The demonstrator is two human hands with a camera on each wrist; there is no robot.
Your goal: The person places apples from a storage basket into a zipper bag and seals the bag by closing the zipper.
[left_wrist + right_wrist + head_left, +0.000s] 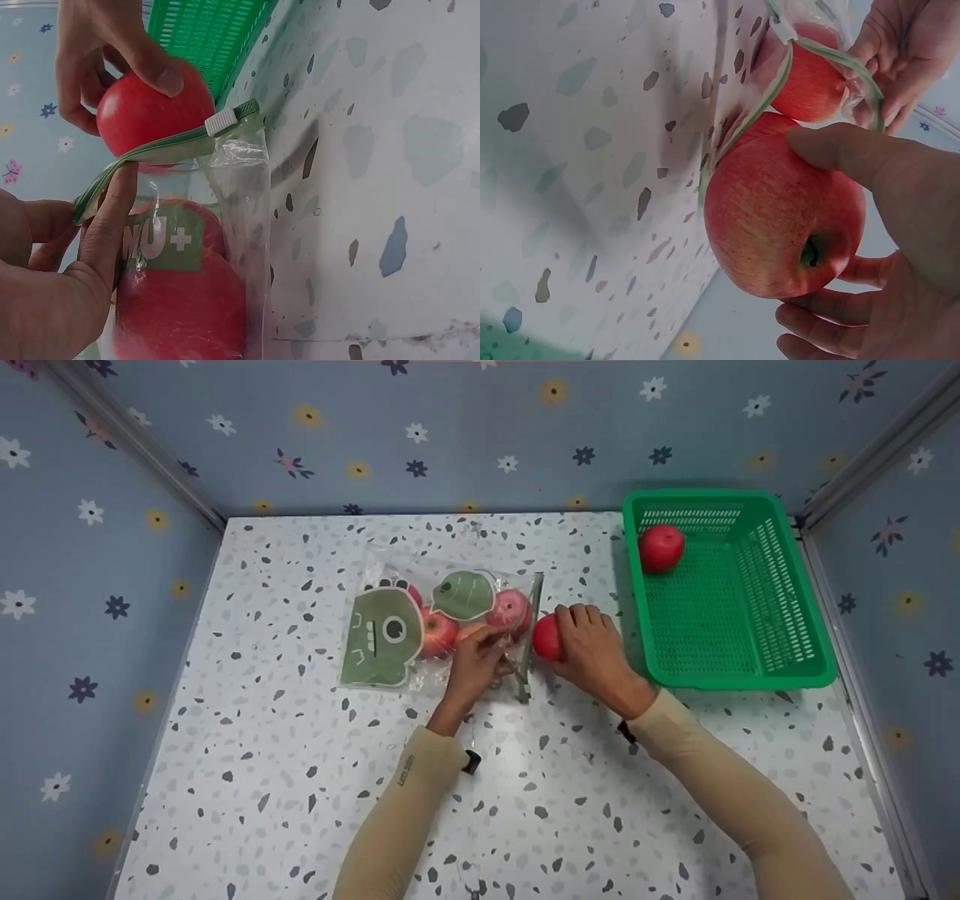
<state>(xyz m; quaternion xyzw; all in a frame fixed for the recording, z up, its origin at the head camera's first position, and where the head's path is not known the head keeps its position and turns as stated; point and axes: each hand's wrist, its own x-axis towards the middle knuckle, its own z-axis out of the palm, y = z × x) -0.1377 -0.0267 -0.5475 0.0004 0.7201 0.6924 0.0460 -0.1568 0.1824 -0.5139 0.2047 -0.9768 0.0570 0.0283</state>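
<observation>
A clear zip bag (381, 649) with a green cartoon print lies on the table, several red apples (439, 631) inside. My left hand (474, 666) pinches the bag's green zip edge (169, 148) near the mouth, where a white slider (221, 122) sits at one end. Just right of that mouth, my right hand (596, 652) grips a red apple (780, 217) between thumb and fingers. Its stem hollow faces the right wrist camera. In the left wrist view this apple is at the bag's opening, above the bagged apples; part of it is hidden behind the zip edge.
A green plastic basket (799, 585) stands at the right back of the speckled white table (285, 780). One red apple (661, 547) lies in its far left corner. Blue flowered panels (465, 435) enclose the table at the back and both sides.
</observation>
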